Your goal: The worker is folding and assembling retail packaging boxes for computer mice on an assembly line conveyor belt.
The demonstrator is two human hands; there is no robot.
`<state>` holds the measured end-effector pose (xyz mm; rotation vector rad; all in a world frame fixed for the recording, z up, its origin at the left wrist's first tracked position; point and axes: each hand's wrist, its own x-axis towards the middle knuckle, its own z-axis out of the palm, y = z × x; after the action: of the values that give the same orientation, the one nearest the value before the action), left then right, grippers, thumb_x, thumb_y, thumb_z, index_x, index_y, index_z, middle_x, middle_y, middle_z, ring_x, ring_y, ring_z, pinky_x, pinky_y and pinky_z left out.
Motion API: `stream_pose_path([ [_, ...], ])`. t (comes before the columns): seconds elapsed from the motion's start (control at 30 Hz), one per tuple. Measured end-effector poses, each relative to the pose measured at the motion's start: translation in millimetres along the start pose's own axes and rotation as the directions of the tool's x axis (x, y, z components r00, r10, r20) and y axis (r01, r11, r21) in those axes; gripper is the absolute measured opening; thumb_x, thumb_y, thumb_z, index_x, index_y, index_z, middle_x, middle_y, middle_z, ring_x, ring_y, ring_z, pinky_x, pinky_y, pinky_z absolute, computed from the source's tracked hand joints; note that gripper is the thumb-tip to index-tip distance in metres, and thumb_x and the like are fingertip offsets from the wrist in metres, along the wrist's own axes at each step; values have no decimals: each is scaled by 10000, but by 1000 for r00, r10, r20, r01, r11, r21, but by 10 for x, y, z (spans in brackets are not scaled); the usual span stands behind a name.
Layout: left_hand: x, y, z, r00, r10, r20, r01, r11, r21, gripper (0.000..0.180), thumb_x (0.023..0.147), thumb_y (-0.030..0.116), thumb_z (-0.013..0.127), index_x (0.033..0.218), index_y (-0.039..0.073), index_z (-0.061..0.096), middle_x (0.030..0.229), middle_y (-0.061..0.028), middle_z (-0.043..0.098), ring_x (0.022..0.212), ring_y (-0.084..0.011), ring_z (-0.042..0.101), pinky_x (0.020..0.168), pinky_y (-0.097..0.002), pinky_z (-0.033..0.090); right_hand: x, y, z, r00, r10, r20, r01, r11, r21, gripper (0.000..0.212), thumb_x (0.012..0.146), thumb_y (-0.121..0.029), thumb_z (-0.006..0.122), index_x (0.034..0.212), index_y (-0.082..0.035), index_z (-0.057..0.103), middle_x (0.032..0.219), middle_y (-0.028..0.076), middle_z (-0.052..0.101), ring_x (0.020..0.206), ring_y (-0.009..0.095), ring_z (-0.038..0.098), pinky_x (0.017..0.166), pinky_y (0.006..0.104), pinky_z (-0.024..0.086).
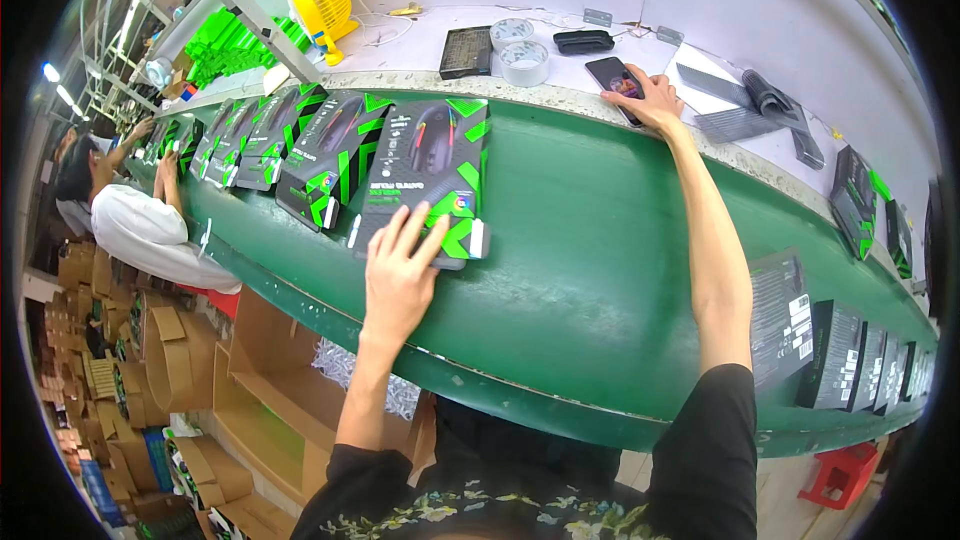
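My left hand [402, 265] lies with spread fingers on the lower part of a black and green gaming mouse box [425, 155], which rests face up on the green conveyor belt. At the far ledge, my right hand [655, 100] reaches over a smartphone [614, 78] with a lit screen. Its thumb crosses the phone and the other fingers are apart at the phone's right side. The phone's near end is partly hidden by the hand. Just left of my left hand's box, a similar mouse box [335, 155] leans in a row with several others.
More boxes [835, 355] stand at the right, and another box [855, 200] leans on the ledge. Tape rolls [525, 62], a black case [584, 42], grey strips [735, 105] and a yellow fan [320, 10] sit along the back. A co-worker [140, 220] is at the left, above cardboard cartons [180, 355].
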<state>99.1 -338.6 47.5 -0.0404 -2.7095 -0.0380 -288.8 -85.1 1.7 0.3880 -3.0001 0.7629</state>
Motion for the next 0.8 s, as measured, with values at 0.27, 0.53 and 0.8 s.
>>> stream_pose_path([
  [0.27,-147,913,-157,991,75,114,-56,985,-165,636,680,172,777,1293,149,607,1395,-127,514,1278,-375,465,985,-465,400,1,-10,9,1000,11,2,-11,999,-38,1013,567,-847,656,1433,-355,466,1330,140,448,1268,315,396,1033,469,279],
  [0.53,-306,636,-370,994,-102,38,108,889,-446,642,758,184,790,1340,79,539,1374,-181,489,1248,-358,486,1020,-428,402,-1,181,27,999,3,-42,0,998,63,1015,560,-835,664,1429,-348,473,1359,177,440,1316,345,384,1054,515,273],
  [0.8,-293,-87,-214,939,-258,227,338,573,-747,296,896,56,631,1188,10,627,1060,-126,674,912,-218,655,783,-322,506,-1049,-145,-319,823,-516,-236,567,768,298,360,876,-209,654,1217,-104,609,1138,142,594,1031,299,598,909,420,456],
])
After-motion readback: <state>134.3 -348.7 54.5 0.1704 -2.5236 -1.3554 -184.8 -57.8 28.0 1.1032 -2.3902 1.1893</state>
